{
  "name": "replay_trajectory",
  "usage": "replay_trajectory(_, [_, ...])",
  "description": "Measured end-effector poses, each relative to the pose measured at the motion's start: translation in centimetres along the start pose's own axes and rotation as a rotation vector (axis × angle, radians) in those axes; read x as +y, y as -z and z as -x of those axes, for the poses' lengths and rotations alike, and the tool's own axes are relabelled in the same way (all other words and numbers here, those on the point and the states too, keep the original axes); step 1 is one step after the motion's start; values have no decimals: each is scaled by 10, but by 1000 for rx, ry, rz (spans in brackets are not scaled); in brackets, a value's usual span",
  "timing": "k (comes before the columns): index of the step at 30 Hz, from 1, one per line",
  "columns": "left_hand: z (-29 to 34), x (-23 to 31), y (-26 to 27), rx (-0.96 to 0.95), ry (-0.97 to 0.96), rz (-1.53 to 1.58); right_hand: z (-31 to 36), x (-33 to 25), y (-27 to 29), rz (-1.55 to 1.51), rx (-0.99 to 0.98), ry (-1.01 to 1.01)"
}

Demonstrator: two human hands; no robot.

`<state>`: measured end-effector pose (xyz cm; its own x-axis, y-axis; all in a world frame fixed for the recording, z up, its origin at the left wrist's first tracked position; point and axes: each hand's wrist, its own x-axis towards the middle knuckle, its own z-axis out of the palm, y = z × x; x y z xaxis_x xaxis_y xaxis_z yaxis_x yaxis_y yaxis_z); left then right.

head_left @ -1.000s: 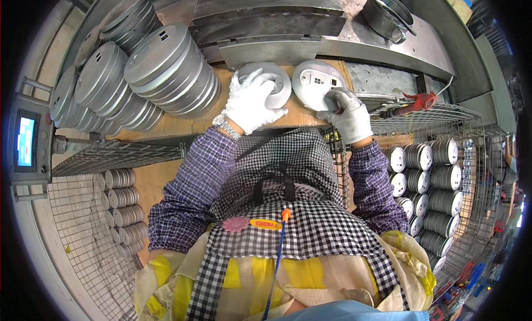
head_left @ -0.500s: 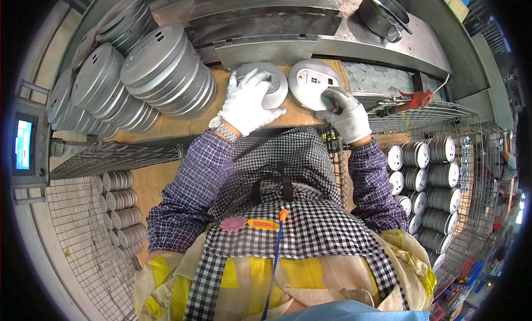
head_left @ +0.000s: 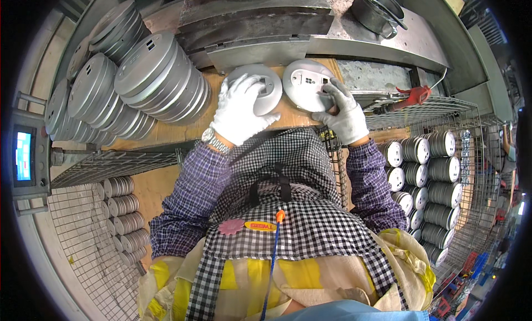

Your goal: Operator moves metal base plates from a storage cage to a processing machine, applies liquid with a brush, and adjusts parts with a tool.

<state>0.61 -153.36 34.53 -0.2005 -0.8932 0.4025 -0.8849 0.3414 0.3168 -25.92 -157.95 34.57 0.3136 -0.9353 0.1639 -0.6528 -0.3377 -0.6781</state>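
Two round, silvery-grey metal discs lie side by side on the wooden worktop in front of me. The left disc (head_left: pixel 270 99) has a recessed centre. My gloved left hand (head_left: pixel 241 111) rests over its left part, fingers curved across the face and thumb stretched apart along the lower edge. The right disc (head_left: pixel 303 91) shows a pale raised panel with small square openings and one dark slot. At its right rim is my gloved right hand (head_left: pixel 344 115), bent fingers on the edge by the slot and thumb low at the rim. The disc's underside is hidden.
Tall stacks of similar discs (head_left: pixel 158 80) stand on the left of the wooden worktop (head_left: pixel 299 119). Beyond lie a metal machine bed (head_left: pixel 255 47) and a dark pot (head_left: pixel 378 13). A red-handled tool (head_left: pixel 413 98) sits at right. Wire baskets below hold more disc stacks (head_left: pixel 443 168).
The view has shifted slightly. My right fingers sit a little higher on the right disc's rim, and my left hand has slid slightly left. Both discs stay on the worktop.
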Motion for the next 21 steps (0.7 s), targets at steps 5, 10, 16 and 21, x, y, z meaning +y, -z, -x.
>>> replay_trajectory(5, [27,8,47,187,7,185,6,4,5,115,142,80])
replay_trajectory(10, [50,-13,140,589,-3,-14,19,5,10,-29,303,107])
replay_trajectory(16, [9,-65,222,238,86,-398,14,3,4,-114,357,165])
replay_trajectory(21, [-28,-77,203,-95,232,-532,10,-5,1,-35,406,297])
